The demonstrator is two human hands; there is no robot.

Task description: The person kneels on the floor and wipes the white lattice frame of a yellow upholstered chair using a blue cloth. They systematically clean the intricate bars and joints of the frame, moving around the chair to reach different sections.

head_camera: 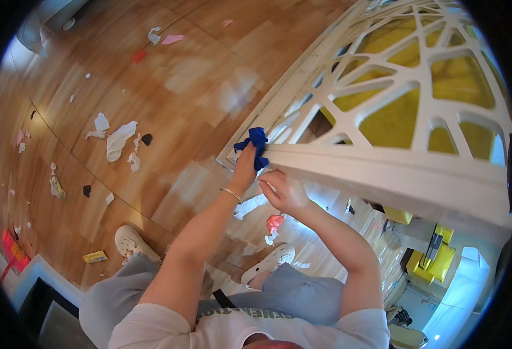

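A crumpled blue cloth (258,146) lies bunched under and around the fingers of my left hand (245,168), at the near end of a white openwork partition (386,170). Close to the right, my right hand (284,192) is beside the partition's lower edge, its thumb and fingers curled near each other; nothing can be made out between them. The fingertips of my left hand are partly hidden by the cloth. Yellow surfaces show through the partition's holes.
Torn white paper (121,140), pink scraps (172,39) and black bits are strewn over the wood-look floor (186,109). A red crumpled wrapper (274,223) lies between my feet and the partition. A yellow packet (95,256) is left of my shoe. Yellow chairs (439,259) stand at the lower right.
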